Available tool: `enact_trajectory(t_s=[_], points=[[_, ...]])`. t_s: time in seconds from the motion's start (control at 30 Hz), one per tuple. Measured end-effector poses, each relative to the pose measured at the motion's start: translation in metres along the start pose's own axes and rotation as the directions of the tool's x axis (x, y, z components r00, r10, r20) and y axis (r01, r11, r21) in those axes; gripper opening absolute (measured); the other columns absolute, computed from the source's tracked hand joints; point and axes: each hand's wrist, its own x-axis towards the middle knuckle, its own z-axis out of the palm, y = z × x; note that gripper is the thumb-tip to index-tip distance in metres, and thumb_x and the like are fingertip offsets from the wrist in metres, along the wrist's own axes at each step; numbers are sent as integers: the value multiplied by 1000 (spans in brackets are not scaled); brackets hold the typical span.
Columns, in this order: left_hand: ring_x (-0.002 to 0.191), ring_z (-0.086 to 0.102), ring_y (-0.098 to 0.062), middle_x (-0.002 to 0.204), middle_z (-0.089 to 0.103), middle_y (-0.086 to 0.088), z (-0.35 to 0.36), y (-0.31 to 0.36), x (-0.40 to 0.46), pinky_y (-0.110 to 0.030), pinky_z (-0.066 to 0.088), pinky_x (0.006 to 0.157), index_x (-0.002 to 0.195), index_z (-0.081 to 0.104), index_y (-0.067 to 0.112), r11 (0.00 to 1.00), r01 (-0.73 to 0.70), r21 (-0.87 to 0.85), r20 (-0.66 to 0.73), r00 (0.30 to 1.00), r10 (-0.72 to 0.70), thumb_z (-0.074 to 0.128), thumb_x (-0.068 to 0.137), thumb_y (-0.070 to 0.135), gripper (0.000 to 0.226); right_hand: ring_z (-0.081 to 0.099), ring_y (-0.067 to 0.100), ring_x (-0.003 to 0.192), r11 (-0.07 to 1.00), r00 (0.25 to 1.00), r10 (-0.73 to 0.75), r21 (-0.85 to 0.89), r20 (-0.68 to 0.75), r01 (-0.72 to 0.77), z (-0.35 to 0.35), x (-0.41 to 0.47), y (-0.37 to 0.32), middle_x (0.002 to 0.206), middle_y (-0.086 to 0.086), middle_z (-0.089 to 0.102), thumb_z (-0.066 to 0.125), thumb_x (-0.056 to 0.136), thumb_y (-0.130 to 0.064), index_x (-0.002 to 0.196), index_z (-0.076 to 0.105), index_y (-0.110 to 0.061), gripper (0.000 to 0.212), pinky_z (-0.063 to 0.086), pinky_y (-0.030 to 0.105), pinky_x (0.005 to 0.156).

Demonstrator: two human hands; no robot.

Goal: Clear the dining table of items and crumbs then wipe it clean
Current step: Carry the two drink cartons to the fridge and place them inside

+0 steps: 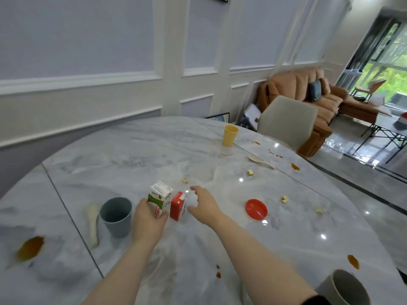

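- Your left hand (148, 221) grips the white-and-green carton (159, 198), fingers curled round its lower half; the carton stands tilted a little, and whether its base touches the marble you can't tell.
- Your right hand (203, 204) is spread wide, thumb and fingers straight and apart, holding nothing, right beside the red carton (177, 205).
- That red carton stands upright on the table (154, 148), just beside the white-and-green one; whether the 2 touch, you can't tell.
- To the left of your left hand stands a grey-blue cup (116, 216), mouth up, close to your wrist.
- Left of that cup lies a pale spoon (92, 223), lengthwise toward you.
- A brown spill (30, 248) sits near the table's left edge.
- To the right of your right hand, a red lid (256, 209) lies flat on the marble, apart from your fingers.
- Crumbs (284, 199) are scattered beyond the lid, with more pieces toward the middle of the table.
- At the far side, a yellow cup (230, 135) stands upright, well apart from everything near you.
- Between it and the crumbs lies a second pale spoon (261, 161), with small brown drips (294, 166) just past it.
- In the bottom right corner you have a grey bowl (350, 289), partly cut off, with another brown splash (353, 261) just above it.
- A pale chair (288, 122) stands at the table's far edge.
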Motion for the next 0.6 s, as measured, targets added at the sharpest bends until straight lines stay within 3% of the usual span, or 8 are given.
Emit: enact_trajectory(t_s=[0.2, 0.4, 0.6], points=[[97, 59, -34, 106, 61, -16, 21, -27, 28, -34, 45, 74, 103, 52, 4, 993, 95, -69, 23, 995, -93, 77, 71, 11, 42, 37, 25, 132, 998, 997, 54, -19, 47, -53, 48, 38, 8, 146, 3, 30, 71, 75, -17, 145, 27, -24, 83, 34, 38, 111], [96, 59, -32, 104, 60, -13, 39, -39, 36, -35, 46, 73, 102, 51, 7, 988, 104, -114, 75, 993, -95, 74, 70, 10, 39, 47, 22, 120, 999, 998, 42, 38, -56, -40, 62, 50, 13, 131, 6, 45, 62, 84, -17, 137, 36, -20, 59, 39, 27, 99], [99, 58, -32, 108, 60, -15, 29, -25, 36, -30, 39, 71, 106, 51, 3, 989, 92, -116, 69, 994, -85, 74, 72, 10, 41, 50, 21, 116, 999, 994, 20, 42, -112, -16, 54, 37, 5, 125, 5, 50, 62, 84, -16, 132, 41, -18, 52, 41, 26, 96]])
